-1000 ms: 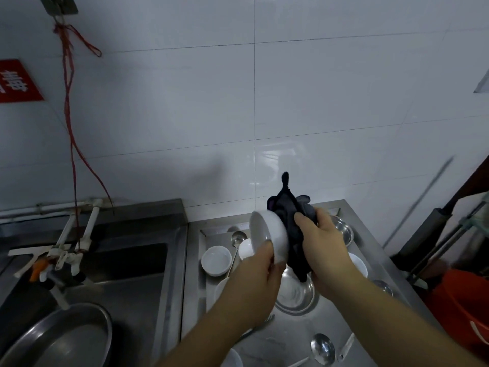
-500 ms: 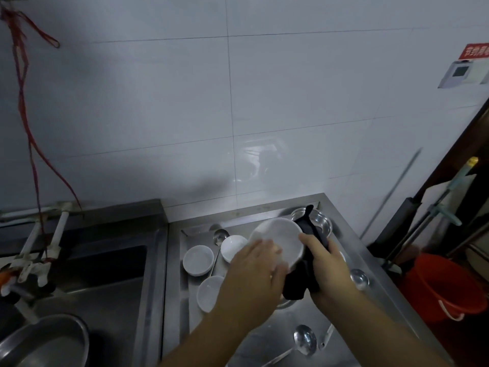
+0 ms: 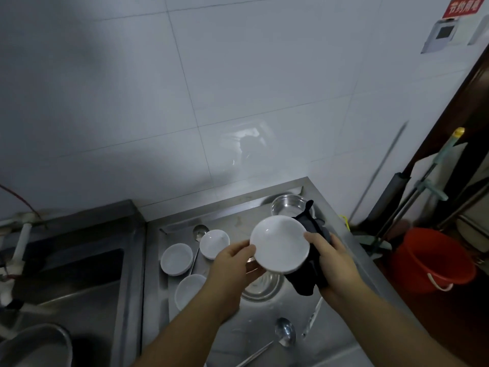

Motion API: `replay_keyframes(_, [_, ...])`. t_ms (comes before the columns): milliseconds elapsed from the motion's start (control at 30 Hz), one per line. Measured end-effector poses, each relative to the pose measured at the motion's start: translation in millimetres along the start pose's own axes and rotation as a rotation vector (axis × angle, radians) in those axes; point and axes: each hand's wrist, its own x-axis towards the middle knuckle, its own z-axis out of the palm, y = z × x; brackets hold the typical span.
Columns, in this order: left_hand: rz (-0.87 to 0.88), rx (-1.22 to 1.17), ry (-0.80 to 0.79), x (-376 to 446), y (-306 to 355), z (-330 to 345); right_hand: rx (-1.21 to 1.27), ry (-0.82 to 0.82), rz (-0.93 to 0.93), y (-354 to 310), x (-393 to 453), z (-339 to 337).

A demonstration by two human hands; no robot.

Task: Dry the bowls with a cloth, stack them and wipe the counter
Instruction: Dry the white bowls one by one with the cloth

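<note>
Tilted further open, white bowl [image 3: 280, 243] sits between left hand [image 3: 232, 263] and right hand [image 3: 334, 256].

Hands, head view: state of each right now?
Left hand: holds the white bowl by its left rim.
Right hand: grips the dark cloth against the bowl's right side.
</note>
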Motion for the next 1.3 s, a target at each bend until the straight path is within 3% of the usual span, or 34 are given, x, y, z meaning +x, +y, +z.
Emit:
replay_keyframes(200, [0.011,0.071,0.005,32,-9,59,-0.154,0.004,0.001,-30,57,-52])
replay_keyframes(500, [-0.017,0.080,0.134,113,-41,134,-0.512,-0.007,-0.084,-65,161,-101])
replay_keyframes(833, [-0.156,0.050,0.253,189,-98,141,-0.673,0.019,0.018,-25,240,-128])
replay_keyframes(1300, [-0.253,0.264,0.392,231,-165,127,-0.856,0.009,0.139,31,270,-138])
